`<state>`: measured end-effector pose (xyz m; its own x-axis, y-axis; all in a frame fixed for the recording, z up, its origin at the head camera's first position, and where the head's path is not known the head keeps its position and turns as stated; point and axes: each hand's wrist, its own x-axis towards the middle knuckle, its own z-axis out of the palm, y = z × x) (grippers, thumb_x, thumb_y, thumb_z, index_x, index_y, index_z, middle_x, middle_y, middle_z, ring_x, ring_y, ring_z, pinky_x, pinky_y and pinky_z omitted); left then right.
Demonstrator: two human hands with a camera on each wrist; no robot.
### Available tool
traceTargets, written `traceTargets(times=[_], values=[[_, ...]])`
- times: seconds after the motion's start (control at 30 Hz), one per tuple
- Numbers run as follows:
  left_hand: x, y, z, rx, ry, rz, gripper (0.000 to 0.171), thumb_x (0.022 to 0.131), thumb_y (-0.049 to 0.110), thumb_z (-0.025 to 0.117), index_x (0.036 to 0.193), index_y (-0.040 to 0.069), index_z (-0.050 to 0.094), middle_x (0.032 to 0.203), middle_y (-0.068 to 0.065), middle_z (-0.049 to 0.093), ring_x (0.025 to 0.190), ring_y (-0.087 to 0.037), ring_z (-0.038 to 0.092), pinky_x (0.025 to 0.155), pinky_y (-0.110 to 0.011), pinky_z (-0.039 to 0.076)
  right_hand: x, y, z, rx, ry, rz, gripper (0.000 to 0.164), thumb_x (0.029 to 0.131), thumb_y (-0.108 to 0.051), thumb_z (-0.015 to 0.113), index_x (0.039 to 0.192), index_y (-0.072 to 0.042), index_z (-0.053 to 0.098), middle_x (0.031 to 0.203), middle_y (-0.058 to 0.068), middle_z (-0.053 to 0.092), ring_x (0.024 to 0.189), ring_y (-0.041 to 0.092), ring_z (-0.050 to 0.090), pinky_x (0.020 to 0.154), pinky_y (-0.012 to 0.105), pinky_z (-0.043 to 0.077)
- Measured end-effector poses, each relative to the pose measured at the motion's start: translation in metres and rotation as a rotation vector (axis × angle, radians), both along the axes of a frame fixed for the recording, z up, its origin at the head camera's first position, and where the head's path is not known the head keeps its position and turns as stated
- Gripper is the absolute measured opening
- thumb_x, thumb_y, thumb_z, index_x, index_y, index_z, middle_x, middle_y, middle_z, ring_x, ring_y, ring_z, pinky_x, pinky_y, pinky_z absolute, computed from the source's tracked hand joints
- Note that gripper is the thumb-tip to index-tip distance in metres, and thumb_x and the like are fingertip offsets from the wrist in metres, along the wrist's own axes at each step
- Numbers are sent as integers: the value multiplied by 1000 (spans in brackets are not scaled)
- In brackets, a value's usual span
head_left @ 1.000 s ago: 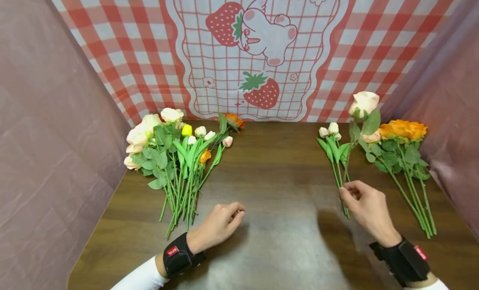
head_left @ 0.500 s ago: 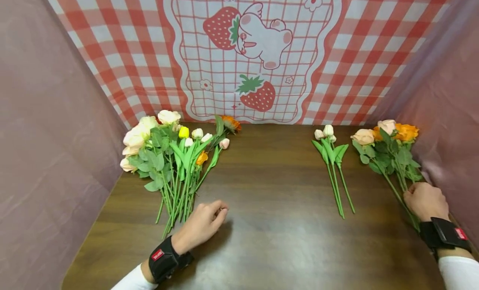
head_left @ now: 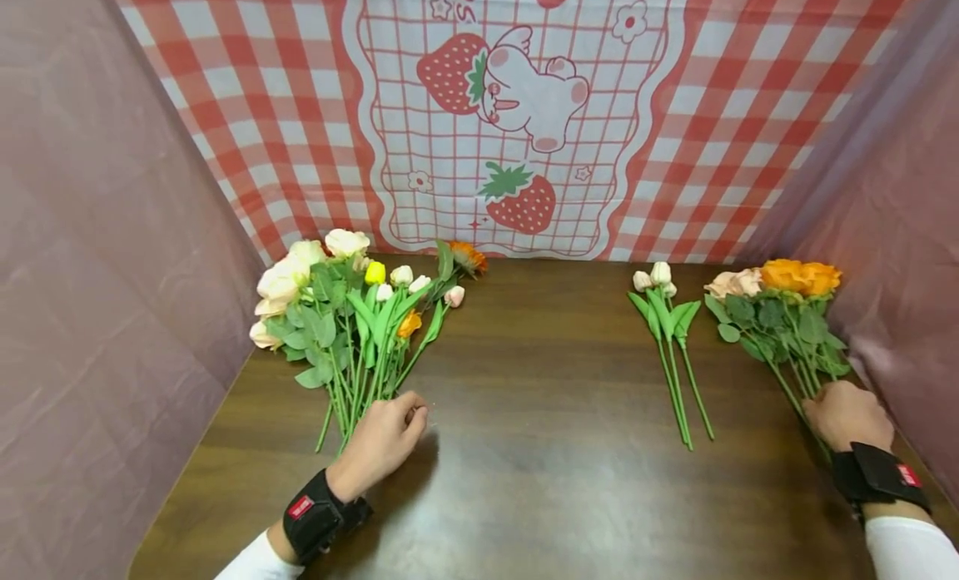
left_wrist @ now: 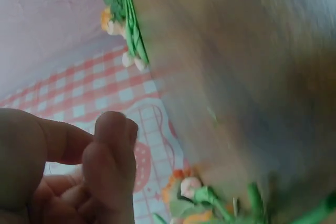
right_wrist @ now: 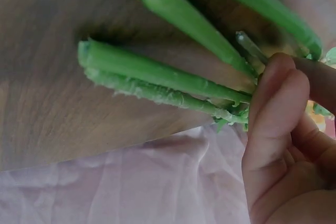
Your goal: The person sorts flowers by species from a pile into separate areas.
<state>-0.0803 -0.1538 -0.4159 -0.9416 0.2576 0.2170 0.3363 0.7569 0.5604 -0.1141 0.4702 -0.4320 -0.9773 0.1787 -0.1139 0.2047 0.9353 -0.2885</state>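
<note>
At the table's right side my right hand (head_left: 850, 415) is at the stems below a bunch of pale peach roses (head_left: 737, 284) and orange flowers (head_left: 802, 276). In the right wrist view its thumb and fingers pinch a rose stem (right_wrist: 251, 46), with thicker green stems (right_wrist: 163, 74) fanning out beside it. My left hand (head_left: 384, 440) hovers over the lower stems of the left flower pile (head_left: 322, 314), fingers loosely curled. The left wrist view shows nothing between its thumb and fingers (left_wrist: 107, 156).
Several white tulips (head_left: 674, 347) lie left of the right-hand bunch. The left pile mixes cream roses, tulips, a yellow tulip (head_left: 375, 272) and orange flowers. A checked strawberry cloth (head_left: 285, 106) rises behind the wooden table (head_left: 539, 380); pink cloth (head_left: 899, 255) hangs at the sides.
My right hand has carried a pale rose from beside the tulips rightward and down onto the right bunch. My left hand has drifted left toward the left pile's stems.
</note>
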Motion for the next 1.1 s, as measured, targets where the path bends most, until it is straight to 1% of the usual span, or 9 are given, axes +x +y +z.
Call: traceTargets(times=[0.1, 0.2, 0.27, 0.37, 0.47, 0.6, 0.73, 0.93, 1.1], values=[[-5, -6, -2, -107, 86, 86, 4, 92, 6, 62, 90, 3, 63, 63, -3, 60, 48, -11, 51, 42, -26, 40, 3, -2, 2, 11, -11, -8, 36, 94, -20, 54, 60, -9, 52, 56, 5, 51, 54, 28, 55, 48, 44, 42], [-10, -14, -7, -236, 138, 177, 15, 89, 8, 66, 84, 3, 53, 55, -8, 54, 44, -22, 53, 36, -33, 39, 6, -7, 6, 9, -18, -45, 37, 96, -24, 52, 63, -8, 55, 58, 7, 52, 56, 30, 55, 48, 44, 41], [-12, -18, -11, -303, 123, 213, 21, 88, 9, 67, 80, 5, 49, 52, -8, 49, 41, -26, 52, 34, -36, 38, 8, -13, 9, 8, 0, -65, 34, 96, -24, 50, 69, -5, 60, 62, 13, 56, 58, 34, 57, 48, 46, 41], [-12, -23, -15, -351, 73, 220, 25, 87, 13, 69, 76, 8, 47, 52, -7, 48, 43, -27, 52, 35, -37, 37, 13, -28, 14, -3, 43, -83, 32, 95, -23, 48, 87, 2, 65, 73, 22, 61, 61, 37, 58, 48, 47, 41], [-11, -25, -16, -373, 89, 239, 27, 86, 14, 72, 78, 7, 47, 52, -7, 49, 42, -27, 52, 35, -38, 37, 19, -54, 18, -18, 135, -67, 32, 96, -22, 50, 101, 6, 65, 82, 25, 64, 61, 35, 59, 47, 45, 41], [-10, -30, -16, -396, 159, 299, 24, 84, 7, 68, 84, 2, 45, 48, -9, 46, 38, -29, 51, 32, -42, 38, 31, -98, 25, -36, 304, 2, 26, 97, -19, 53, 97, 3, 67, 76, 16, 65, 55, 23, 54, 48, 36, 37], [-12, -36, -13, -414, 87, 327, 17, 86, 6, 61, 78, 2, 46, 50, -14, 50, 43, -35, 55, 36, -46, 42, 41, -134, 27, -60, 432, 75, 22, 98, -16, 55, 95, 0, 68, 73, 8, 63, 53, 13, 48, 49, 33, 34], [-17, -40, -7, -347, -43, 291, 17, 89, 7, 56, 75, 2, 50, 57, -16, 54, 49, -35, 58, 42, -47, 46, 52, -178, 33, -88, 507, 160, 13, 95, -14, 61, 91, -6, 70, 69, -1, 62, 52, 7, 47, 46, 30, 34], [-17, -39, -2, -249, -13, 258, 18, 93, 5, 55, 78, 1, 47, 55, -12, 48, 47, -31, 54, 41, -43, 44, 60, -209, 43, -94, 524, 251, 6, 91, -9, 66, 89, -9, 72, 69, -4, 63, 52, 2, 47, 46, 25, 34]])
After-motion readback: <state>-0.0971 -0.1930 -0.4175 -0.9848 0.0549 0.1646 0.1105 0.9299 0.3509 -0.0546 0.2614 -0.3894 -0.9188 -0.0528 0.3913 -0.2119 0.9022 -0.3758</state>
